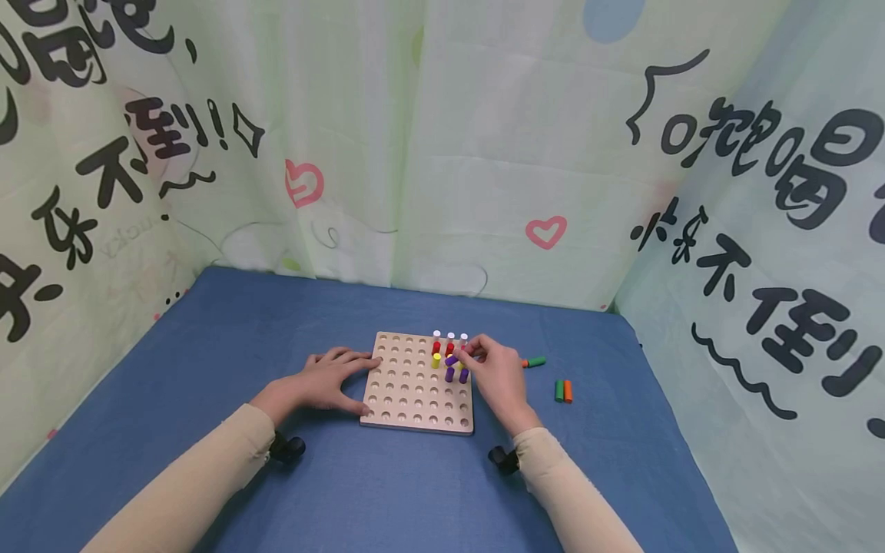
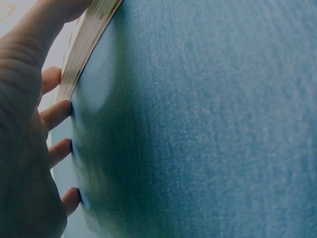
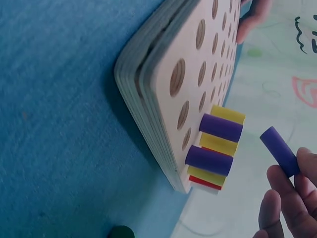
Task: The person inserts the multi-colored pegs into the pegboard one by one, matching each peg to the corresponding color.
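Blue cloth point(image 1: 332, 491) lies before a pale printed curtain point(image 1: 484, 153), bearing a wooden peg board point(image 1: 418, 425) that the left hand point(image 1: 323, 382) probably steadies, fingers spread, touching its left side. Above the board's right part, the right hand point(image 1: 501, 376) pinches a purple peg point(image 3: 280, 151) by one end, apparently leaving the other free, near standing pegs point(image 3: 221, 127) in colour rows; green and orange pegs point(image 1: 559, 391) lie right of the board, likely for easy reach.
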Demonstrator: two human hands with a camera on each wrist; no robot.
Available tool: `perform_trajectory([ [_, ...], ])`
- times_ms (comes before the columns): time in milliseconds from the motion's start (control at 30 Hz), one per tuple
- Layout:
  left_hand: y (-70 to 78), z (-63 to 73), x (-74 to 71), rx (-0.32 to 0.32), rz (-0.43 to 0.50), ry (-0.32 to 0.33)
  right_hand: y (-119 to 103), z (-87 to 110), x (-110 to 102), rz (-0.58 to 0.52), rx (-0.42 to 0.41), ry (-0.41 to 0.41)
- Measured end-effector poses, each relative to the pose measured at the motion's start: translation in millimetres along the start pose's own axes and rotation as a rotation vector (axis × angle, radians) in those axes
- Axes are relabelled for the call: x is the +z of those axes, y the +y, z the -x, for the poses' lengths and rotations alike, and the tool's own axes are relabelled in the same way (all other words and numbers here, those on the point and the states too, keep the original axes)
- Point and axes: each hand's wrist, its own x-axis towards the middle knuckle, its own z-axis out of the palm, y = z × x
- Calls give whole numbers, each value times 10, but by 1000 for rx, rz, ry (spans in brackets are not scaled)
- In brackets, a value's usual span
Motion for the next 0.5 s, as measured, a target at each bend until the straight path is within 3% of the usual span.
perform_trajectory([
  [500, 68, 46, -57, 7, -1, -13, -12, 50, 120, 24, -2, -73],
])
